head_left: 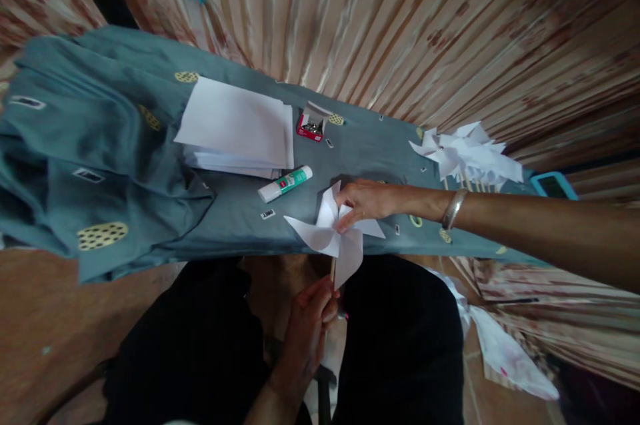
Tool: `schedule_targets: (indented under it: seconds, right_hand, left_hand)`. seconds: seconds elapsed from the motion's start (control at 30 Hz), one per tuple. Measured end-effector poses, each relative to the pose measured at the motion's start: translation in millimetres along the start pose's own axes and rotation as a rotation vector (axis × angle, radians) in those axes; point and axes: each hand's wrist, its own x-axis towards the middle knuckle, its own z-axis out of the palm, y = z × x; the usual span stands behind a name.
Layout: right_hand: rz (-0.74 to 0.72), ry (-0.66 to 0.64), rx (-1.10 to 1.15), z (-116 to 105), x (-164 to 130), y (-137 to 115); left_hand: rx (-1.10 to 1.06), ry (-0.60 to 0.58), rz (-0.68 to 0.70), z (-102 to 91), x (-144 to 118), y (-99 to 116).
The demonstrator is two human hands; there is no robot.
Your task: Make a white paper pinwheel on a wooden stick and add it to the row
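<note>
At the far left we saw the teal tablecloth (45,125) bunched into folds, with printed yellow dotted shapes and small labels on it. Next along, we had a stack of white paper sheets (235,122) lying a little unevenly on the cloth. Just beyond its near right corner lay a glue stick (286,184) with a white cap and a green and white label, and above that, to the right of the stack, sat an opened red and white box (311,125) of small metal pieces, its lid flap raised.

Near the middle, below the table edge, our left hand (311,312) grasped the thin stick (333,270) of a white paper pinwheel (349,258). The pinwheel was at the near edge of the table, between our hands, its blades spread. Our right hand (367,200) reached in from the right, thumb and forefinger on the paper around the pinwheel's centre; we could not tell whether they pinched it. We wore a silver bangle (455,208) on that wrist.

Farther right we saw a cluster of white pinwheels (470,152) on sticks, then a blue-framed device (553,185) partly behind our forearm. Below the table on that side lay a white plastic bag (510,352)
</note>
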Motion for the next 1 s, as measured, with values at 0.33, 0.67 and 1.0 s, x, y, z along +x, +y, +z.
schedule_targets:
  seconds: [0.33,0.67,1.0]
  right_hand:
    - [-0.034,-0.033,0.030,-1.0,4.4,2.2]
    - [0.039,-0.027,0.034,0.9,7.5,2.9]
    - [0.034,-0.029,0.058,1.1,5.9,2.0]
  left_hand:
    - [0.019,-0.002,-0.042,-2.8,-0.4,2.6]
    - [0.001,0.002,-0.077,-5.2,-0.9,3.0]
    - [-0.030,-0.005,-0.099,0.8,0.2,-2.6]
